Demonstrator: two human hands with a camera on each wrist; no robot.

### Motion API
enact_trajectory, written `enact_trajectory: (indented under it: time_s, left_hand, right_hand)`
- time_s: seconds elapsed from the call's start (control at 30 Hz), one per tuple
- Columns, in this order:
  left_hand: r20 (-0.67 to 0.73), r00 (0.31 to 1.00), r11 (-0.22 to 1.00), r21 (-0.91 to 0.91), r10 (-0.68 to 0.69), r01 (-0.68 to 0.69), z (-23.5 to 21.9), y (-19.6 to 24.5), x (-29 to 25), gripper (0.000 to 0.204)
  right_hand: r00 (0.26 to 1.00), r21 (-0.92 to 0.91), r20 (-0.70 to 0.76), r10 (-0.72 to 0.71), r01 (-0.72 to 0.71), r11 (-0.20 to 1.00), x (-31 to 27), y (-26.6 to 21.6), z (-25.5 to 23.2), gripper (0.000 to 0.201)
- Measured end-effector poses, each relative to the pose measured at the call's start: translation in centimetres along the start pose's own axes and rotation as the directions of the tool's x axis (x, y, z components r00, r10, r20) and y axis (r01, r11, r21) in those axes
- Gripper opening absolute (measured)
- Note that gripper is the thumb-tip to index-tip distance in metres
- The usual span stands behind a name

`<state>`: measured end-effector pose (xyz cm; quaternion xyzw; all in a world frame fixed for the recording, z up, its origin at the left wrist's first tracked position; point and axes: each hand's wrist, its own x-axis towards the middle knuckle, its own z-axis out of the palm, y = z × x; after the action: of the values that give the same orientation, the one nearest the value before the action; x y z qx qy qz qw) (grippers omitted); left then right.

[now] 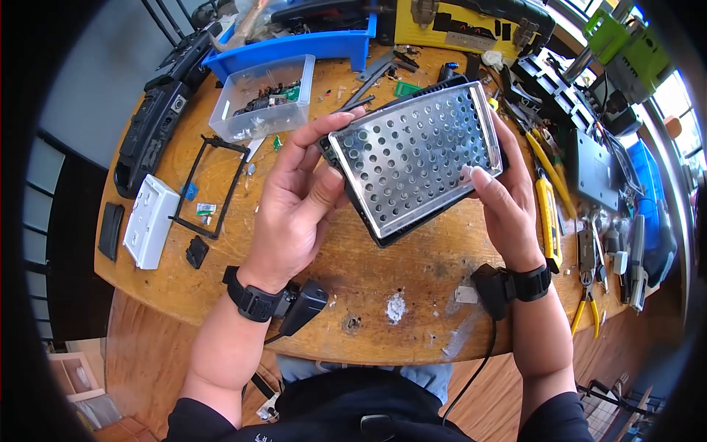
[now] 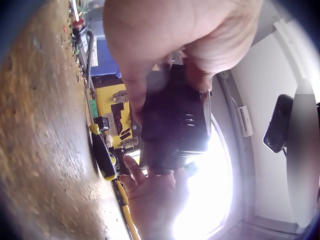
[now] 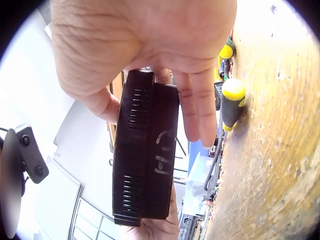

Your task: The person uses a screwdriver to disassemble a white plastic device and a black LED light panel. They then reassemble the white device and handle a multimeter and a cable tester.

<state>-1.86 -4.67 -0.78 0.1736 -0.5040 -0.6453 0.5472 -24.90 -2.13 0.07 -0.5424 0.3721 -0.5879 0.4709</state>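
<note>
A black plastic case with a shiny perforated metal plate [image 1: 416, 158] on its upper face is held tilted above the table. My left hand [image 1: 287, 206] grips its left end, thumb on the near edge and fingers round the far corner. At the opposite end my right hand [image 1: 512, 206] holds it, with the thumb on the plate's lower right corner and the fingers along the side. From the left wrist, the case's dark body [image 2: 175, 120] shows a few small slots. Vent slits and pale handwritten marks show on its black side [image 3: 145, 150] in the right wrist view.
A black rectangular frame [image 1: 234, 186] and a white plastic housing [image 1: 149, 221] lie at left. Behind are a clear bin [image 1: 272, 125] of parts, a blue tray [image 1: 317, 44] and a yellow toolbox [image 1: 471, 33]. Yellow-handled pliers [image 1: 587, 295] and other tools line the right side.
</note>
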Motion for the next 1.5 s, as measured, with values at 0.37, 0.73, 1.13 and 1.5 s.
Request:
enact_trajectory:
  time_s: [0.37, 0.73, 1.13, 1.5]
  left_hand:
    - [0.12, 0.991, 0.992, 0.108, 0.057, -0.07, 0.1, -0.2, 0.1, 0.06]
    - [0.177, 0.981, 0.996, 0.036, 0.074, -0.082, -0.1, 0.1, -0.1, 0.049]
    - [0.186, 0.978, 0.996, -0.017, 0.092, -0.091, 0.0, 0.0, -0.1, 0.05]
    - [0.222, 0.972, 0.996, 0.029, 0.073, -0.082, 0.2, 0.5, -0.3, 0.054]
  right_hand:
    - [0.997, -0.09, 0.057, -0.058, 0.063, 0.994, -0.1, 0.1, -0.2, 0.075]
    - [0.991, 0.022, 0.068, -0.112, 0.111, 0.994, 0.0, 0.1, 0.0, 0.085]
    - [0.99, -0.002, 0.065, -0.122, 0.122, 0.993, -0.2, -0.1, -0.4, 0.088]
    - [0.987, -0.055, 0.055, -0.148, 0.151, 0.987, -0.4, -0.2, -0.5, 0.087]
